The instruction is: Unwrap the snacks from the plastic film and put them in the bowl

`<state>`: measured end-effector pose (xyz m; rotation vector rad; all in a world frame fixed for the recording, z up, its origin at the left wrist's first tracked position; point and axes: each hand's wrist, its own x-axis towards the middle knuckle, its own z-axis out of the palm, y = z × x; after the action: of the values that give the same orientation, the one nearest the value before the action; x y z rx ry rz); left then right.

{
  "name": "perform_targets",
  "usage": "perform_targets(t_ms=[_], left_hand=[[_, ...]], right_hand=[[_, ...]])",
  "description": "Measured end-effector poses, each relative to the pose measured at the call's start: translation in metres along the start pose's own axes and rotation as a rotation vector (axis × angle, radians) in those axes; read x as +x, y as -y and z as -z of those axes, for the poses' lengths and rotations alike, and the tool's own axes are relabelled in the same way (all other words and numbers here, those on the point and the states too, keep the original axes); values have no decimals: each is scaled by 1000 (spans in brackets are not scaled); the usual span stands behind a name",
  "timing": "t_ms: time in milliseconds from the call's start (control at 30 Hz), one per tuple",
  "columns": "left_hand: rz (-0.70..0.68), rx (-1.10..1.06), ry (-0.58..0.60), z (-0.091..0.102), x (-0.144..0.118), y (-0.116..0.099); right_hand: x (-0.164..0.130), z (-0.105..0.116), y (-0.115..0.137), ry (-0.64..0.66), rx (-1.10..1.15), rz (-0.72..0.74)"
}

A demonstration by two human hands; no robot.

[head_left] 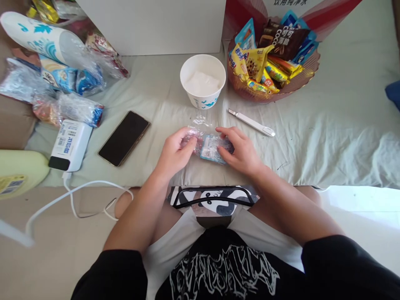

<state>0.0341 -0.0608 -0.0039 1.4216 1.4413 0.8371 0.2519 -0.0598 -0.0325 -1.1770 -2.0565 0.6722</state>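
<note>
Between my hands, low over the green cloth, are small snack packets (pixel 211 148) in crinkled clear plastic, one with a light blue edge and one reddish. My left hand (pixel 176 153) pinches the reddish end with its thumb and fingers. My right hand (pixel 240 151) grips the blue-edged end, its thumb across the top and its index finger reaching over the loose film. Just beyond them stands a white paper tub (pixel 203 100) with whitish content inside. A white utility knife (pixel 251 122) lies to the right of the tub.
A pink glass bowl (pixel 300 85) of wrapped snacks stands back right. On the left are a black phone (pixel 124 138), a white power bank (pixel 71 143) with a cable, and a pile of wrapped packets (pixel 59 75). A white box (pixel 162 29) borders the back.
</note>
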Motion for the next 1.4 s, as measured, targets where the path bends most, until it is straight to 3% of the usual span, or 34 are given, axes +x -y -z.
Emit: perform_targets(t_ms=[267, 367, 467, 533, 600, 700, 900, 1000, 1067, 1133, 1200, 1267, 1333, 1400], left_hand=[[98, 18, -172, 23, 11, 15], [62, 128, -218, 34, 12, 21], [-6, 161, -193, 39, 11, 20], [-63, 201, -156, 40, 10, 16], [-104, 272, -152, 38, 10, 12], [-172, 320, -221, 37, 9, 10], [-328, 237, -231, 46, -5, 7], [-491, 154, -205, 52, -18, -1], [-518, 105, -132, 56, -27, -8], [-397, 95, 34, 61, -34, -15], [-171, 94, 332, 64, -38, -20], [69, 109, 650, 64, -38, -21], [195, 126, 802, 61, -37, -20], [162, 135, 672, 58, -35, -18]], right_hand=[[-2, 38, -18, -208, 70, -4], [-7, 50, -28, -316, 11, -107], [-11, 55, -28, -448, -28, -146], [-12, 54, -21, -419, -35, -71], [-12, 52, -13, -286, -83, 4], [-12, 49, -4, -167, -184, 43], [-19, 55, 9, -307, -214, 192], [-26, 63, 20, -252, -113, 253], [-30, 69, 28, -103, -6, 276], [-32, 73, 35, 159, 98, 254], [-33, 73, 38, 470, 146, 159], [-33, 71, 38, 645, 67, 33], [-35, 65, 33, 598, -137, -76], [-35, 60, 26, 450, -340, -158]])
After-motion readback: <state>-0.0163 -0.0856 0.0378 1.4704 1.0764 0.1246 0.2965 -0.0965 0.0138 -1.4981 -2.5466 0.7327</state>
